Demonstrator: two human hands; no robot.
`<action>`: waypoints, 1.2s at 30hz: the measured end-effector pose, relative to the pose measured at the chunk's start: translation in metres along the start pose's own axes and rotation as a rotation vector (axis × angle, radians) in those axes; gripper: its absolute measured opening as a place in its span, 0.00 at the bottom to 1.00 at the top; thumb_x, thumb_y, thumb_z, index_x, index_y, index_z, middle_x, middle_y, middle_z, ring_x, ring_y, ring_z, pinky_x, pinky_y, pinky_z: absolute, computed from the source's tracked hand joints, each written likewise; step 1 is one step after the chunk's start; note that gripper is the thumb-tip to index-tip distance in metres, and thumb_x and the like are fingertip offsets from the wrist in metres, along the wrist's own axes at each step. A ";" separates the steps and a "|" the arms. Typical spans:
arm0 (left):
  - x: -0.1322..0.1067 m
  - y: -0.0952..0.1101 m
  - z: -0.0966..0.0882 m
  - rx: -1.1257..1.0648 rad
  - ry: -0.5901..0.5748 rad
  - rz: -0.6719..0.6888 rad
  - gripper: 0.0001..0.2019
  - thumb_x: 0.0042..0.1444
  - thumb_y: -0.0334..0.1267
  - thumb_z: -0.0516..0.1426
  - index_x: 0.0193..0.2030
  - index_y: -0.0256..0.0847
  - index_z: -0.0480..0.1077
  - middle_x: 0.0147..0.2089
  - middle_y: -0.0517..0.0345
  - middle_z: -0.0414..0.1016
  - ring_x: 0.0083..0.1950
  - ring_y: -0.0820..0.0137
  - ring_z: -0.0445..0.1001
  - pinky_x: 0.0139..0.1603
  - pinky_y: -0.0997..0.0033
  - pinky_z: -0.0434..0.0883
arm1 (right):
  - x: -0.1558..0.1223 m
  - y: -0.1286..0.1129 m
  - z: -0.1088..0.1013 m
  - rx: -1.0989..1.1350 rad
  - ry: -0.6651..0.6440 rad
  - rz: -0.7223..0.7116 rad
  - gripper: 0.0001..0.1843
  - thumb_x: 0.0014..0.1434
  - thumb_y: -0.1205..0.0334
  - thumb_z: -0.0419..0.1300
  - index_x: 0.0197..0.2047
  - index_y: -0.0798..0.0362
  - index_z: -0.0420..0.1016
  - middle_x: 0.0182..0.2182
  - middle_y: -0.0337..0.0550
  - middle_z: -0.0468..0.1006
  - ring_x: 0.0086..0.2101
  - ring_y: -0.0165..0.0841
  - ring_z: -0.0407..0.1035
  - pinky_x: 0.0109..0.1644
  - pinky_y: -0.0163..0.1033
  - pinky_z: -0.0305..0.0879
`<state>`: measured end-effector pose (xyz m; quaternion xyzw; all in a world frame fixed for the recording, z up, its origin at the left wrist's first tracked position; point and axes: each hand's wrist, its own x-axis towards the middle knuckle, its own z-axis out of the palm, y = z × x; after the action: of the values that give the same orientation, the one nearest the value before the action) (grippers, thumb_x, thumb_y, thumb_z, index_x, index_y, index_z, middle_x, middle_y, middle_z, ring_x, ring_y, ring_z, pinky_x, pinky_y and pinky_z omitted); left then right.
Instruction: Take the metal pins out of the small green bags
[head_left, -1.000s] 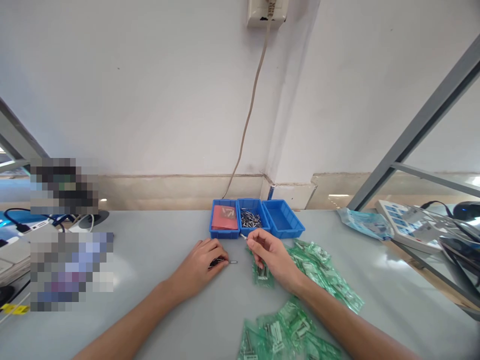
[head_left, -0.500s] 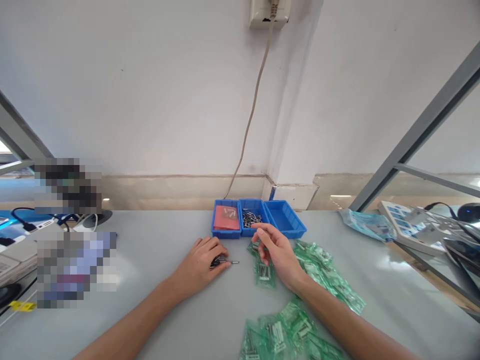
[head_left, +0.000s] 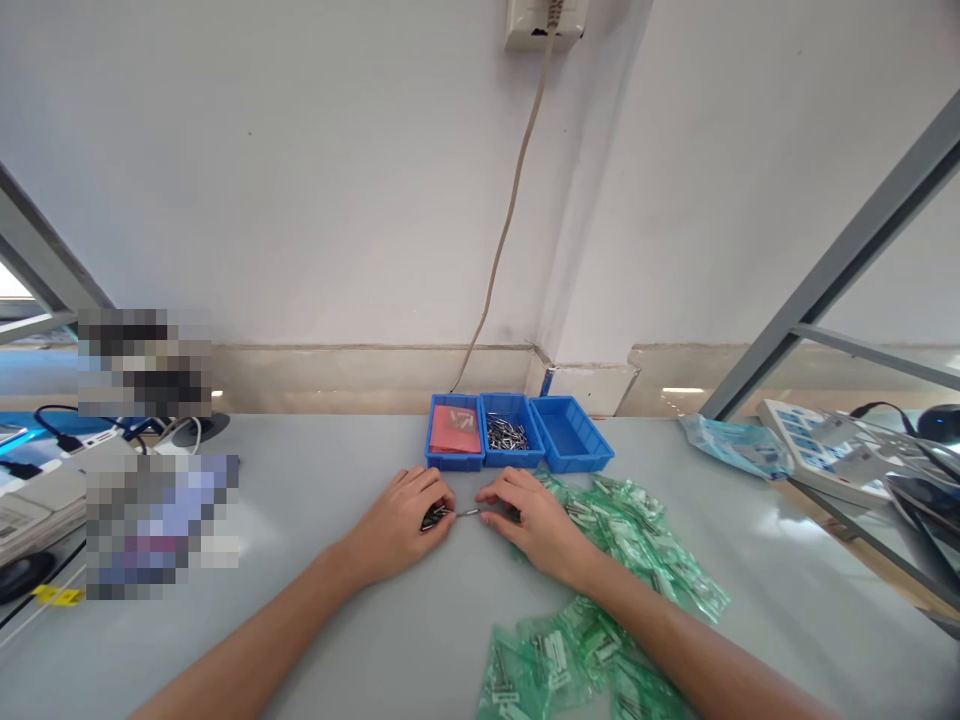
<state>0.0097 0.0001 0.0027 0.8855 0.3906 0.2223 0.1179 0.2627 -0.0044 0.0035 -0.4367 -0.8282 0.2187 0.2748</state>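
Note:
My left hand (head_left: 409,515) rests on the grey tabletop, closed round a bunch of small dark and silver metal pins (head_left: 433,517). One slim silver pin (head_left: 469,513) sticks out to the right past its fingertips. Facing it, my right hand (head_left: 529,520) has its thumb and forefinger apart on either side of the pin's free end; I see nothing between them. More loose metal pieces (head_left: 506,433) lie in the middle blue bin (head_left: 514,460). Green plastic packets (head_left: 637,540) with metal pieces inside lie beside and beneath my right forearm.
The left blue bin (head_left: 454,462) contains red sheets (head_left: 454,440); an empty blue bin (head_left: 574,465) adjoins on the right. Further packets (head_left: 555,660) lie near the front. A blue-white plastic bag (head_left: 731,450) and a power strip (head_left: 814,455) are at right, cables and devices at left.
My right hand has come left and down from near the middle bin to the protruding pin. My left hand stays closed in nearly the same place.

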 end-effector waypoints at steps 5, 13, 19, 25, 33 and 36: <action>0.001 -0.001 0.003 -0.087 -0.013 0.037 0.04 0.72 0.39 0.56 0.46 0.44 0.71 0.47 0.58 0.75 0.48 0.64 0.71 0.53 0.62 0.67 | 0.001 0.002 0.001 -0.049 -0.015 -0.012 0.05 0.67 0.64 0.65 0.47 0.48 0.78 0.42 0.43 0.77 0.44 0.40 0.69 0.52 0.46 0.64; 0.000 -0.001 0.004 -0.088 -0.011 0.041 0.06 0.73 0.41 0.56 0.50 0.45 0.72 0.48 0.57 0.75 0.49 0.63 0.71 0.54 0.61 0.68 | -0.001 -0.001 0.003 -0.062 -0.006 -0.025 0.06 0.71 0.66 0.56 0.41 0.49 0.72 0.41 0.42 0.75 0.43 0.40 0.67 0.49 0.45 0.63; 0.001 -0.003 0.006 -0.088 0.009 0.038 0.06 0.73 0.41 0.56 0.47 0.44 0.72 0.47 0.56 0.76 0.48 0.63 0.71 0.52 0.61 0.68 | 0.000 -0.002 0.000 0.239 0.094 0.109 0.05 0.72 0.61 0.53 0.41 0.48 0.68 0.39 0.40 0.76 0.37 0.36 0.69 0.41 0.40 0.64; 0.001 -0.004 0.006 -0.086 0.012 0.033 0.06 0.72 0.41 0.56 0.46 0.44 0.72 0.47 0.56 0.75 0.47 0.64 0.71 0.52 0.61 0.68 | 0.004 0.009 0.001 0.592 0.195 0.232 0.07 0.66 0.58 0.60 0.36 0.49 0.68 0.36 0.42 0.80 0.36 0.36 0.72 0.39 0.39 0.65; 0.000 -0.005 0.006 -0.080 0.011 0.048 0.07 0.73 0.42 0.56 0.47 0.44 0.73 0.47 0.55 0.75 0.47 0.63 0.71 0.53 0.60 0.69 | 0.008 0.002 -0.005 0.815 0.296 0.326 0.13 0.60 0.54 0.65 0.32 0.50 0.67 0.37 0.45 0.83 0.28 0.31 0.67 0.32 0.38 0.64; 0.001 -0.005 0.005 -0.076 0.031 0.066 0.08 0.73 0.42 0.55 0.45 0.43 0.73 0.46 0.55 0.75 0.47 0.63 0.71 0.52 0.60 0.69 | 0.008 -0.002 -0.007 0.849 0.334 0.337 0.13 0.58 0.53 0.67 0.31 0.50 0.68 0.33 0.44 0.82 0.27 0.31 0.68 0.30 0.37 0.63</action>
<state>0.0097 0.0041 -0.0035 0.8891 0.3545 0.2545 0.1382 0.2623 0.0026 0.0124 -0.4432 -0.5281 0.5056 0.5187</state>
